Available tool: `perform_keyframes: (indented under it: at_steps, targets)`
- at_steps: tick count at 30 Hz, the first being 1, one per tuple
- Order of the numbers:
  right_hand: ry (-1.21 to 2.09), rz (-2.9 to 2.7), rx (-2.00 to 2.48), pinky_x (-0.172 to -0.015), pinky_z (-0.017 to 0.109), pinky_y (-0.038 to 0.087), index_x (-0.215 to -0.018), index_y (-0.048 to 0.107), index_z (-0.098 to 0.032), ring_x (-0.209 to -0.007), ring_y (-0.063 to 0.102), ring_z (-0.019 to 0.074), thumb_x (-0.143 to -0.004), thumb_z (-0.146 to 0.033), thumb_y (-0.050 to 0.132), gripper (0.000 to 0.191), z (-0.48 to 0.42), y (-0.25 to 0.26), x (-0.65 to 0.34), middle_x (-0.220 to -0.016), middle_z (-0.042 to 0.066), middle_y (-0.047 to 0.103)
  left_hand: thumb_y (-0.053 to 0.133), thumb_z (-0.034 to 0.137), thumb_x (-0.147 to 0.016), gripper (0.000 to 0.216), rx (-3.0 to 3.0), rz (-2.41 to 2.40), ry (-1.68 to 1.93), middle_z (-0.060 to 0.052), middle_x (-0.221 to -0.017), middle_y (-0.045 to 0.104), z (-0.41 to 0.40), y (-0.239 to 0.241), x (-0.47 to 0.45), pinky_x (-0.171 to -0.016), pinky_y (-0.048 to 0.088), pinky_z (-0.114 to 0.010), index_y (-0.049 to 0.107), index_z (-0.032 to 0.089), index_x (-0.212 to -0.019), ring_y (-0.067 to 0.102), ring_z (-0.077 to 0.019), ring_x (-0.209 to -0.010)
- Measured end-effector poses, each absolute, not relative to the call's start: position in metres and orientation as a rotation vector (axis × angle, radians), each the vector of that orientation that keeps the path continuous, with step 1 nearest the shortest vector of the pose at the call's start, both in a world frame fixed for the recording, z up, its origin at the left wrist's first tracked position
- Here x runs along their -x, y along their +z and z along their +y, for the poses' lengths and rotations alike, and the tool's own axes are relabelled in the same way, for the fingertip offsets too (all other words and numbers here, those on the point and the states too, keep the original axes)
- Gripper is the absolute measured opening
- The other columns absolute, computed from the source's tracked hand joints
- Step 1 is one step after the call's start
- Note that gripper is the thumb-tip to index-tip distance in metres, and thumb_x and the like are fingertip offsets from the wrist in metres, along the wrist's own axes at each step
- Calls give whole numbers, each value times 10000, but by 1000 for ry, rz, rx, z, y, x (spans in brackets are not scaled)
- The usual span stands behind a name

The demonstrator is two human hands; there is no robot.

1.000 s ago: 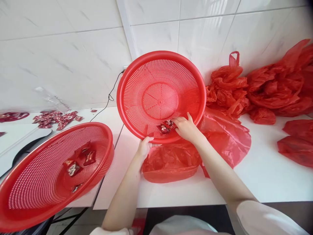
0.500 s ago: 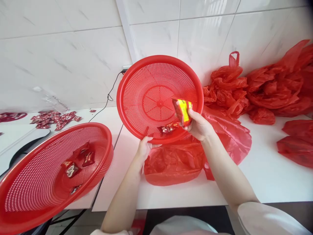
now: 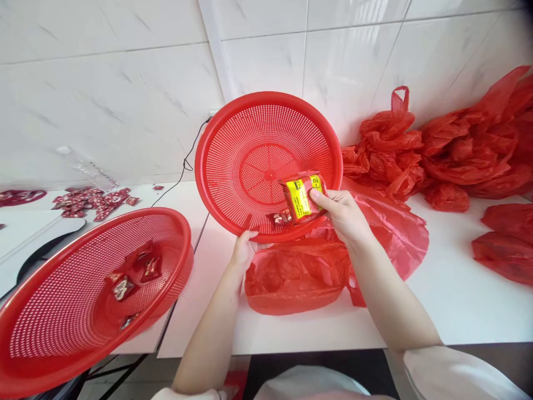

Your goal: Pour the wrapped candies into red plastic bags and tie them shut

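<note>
A round red mesh basket (image 3: pixel 225 111) is tilted up in front of me, its inside facing me. My left hand (image 3: pixel 245 250) grips its lower left rim, thumb over the edge. Between the thumb and fingers of my right hand (image 3: pixel 343 214) is a red packet with yellow printed panels (image 3: pixel 297 201), held over the basket's lower right part. Beside that packet, small dark red wrapped packets (image 3: pixel 278 219) lie inside the basket near the lower rim. Under the basket, an open red plastic bag (image 3: pixel 295 283) rests on the white table (image 3: pixel 416 316).
At the left stands a second red basket (image 3: pixel 45 328) holding several small red packets (image 3: pixel 125 288). Behind it lies a pile of small red packets (image 3: pixel 89 201). Bunched red plastic bags (image 3: pixel 466 147) fill the back right. A black cable (image 3: pixel 185 161) runs down by the tiled wall.
My right hand has turned the red packet so its yellow panels face me, and brought it slightly left and lower over the basket. The held basket has shifted slightly left.
</note>
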State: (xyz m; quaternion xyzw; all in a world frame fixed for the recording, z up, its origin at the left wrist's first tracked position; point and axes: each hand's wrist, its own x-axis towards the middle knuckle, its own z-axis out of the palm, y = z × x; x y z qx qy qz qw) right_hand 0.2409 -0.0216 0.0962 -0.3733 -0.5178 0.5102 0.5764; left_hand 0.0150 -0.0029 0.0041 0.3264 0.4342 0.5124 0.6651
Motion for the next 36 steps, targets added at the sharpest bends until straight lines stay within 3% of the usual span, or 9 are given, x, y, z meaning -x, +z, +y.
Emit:
perform_keyframes:
  at_steps: [10,18,22,29,31,33,35,36]
  targets:
    - [1132,-1340,933,-709,293,520,-734,741,-189,-682,657,170,-815,-498,659,330,-21,94,-239,-692,9,707,548,241,-658,249,-698,968,1151,-77,-810,722,0,0,-12,-739,586,-409,666,136,-852,683,-224,-735]
    - [876,-1835,1063,-493,223,339,-641,659,-152,-515,494,97,-823,-458,658,356,-32,102,-244,-549,-35,558,559,233,-669,364,-669,944,1182,-91,-945,721,1,-1,-13,-768,583,-429,655,146,-1009,687,-253,-856]
    - [1031,-2337,917,-682,235,465,-896,742,-193,-733,644,137,-842,-330,647,175,-32,103,-244,-814,-9,719,572,228,-665,324,-635,944,1190,-83,-928,723,0,0,-14,-762,581,-412,663,140,-963,689,-237,-815]
    - [664,-2331,1163,-850,310,496,-1048,709,-200,-895,679,178,-948,-311,486,269,-24,87,-233,-1008,48,736,566,214,-664,308,-658,975,1152,-104,-854,736,-1,2,-15,-747,585,-435,679,116,-934,697,-250,-778]
    - [466,-2248,1243,-970,373,457,-1185,650,-189,-1102,622,223,-962,-369,472,338,-18,78,-228,-1213,95,668,571,205,-666,341,-679,958,1134,-110,-897,741,-3,2,-17,-746,589,-447,674,114,-978,705,-264,-797]
    - [253,-2245,1353,-1090,507,332,-1328,556,-176,-1324,447,313,-928,-485,514,508,-11,65,-223,-1436,155,492,580,198,-661,361,-705,936,1122,-118,-920,741,-6,0,-20,-727,596,-453,664,100,-997,710,-279,-796]
    - [178,-2334,1443,-1110,617,223,-1414,471,-179,-1394,324,379,-882,-604,517,683,-5,52,-218,-1512,185,379,594,195,-653,360,-725,926,1116,-120,-924,740,-8,-2,-22,-699,601,-437,655,90,-992,713,-285,-793]
    - [210,-2398,1454,-1099,632,224,-1436,445,-189,-1384,337,385,-882,-637,486,714,-2,47,-217,-1502,188,393,601,196,-650,355,-731,929,1109,-121,-917,740,-9,-3,-23,-687,603,-425,653,87,-983,714,-286,-791]
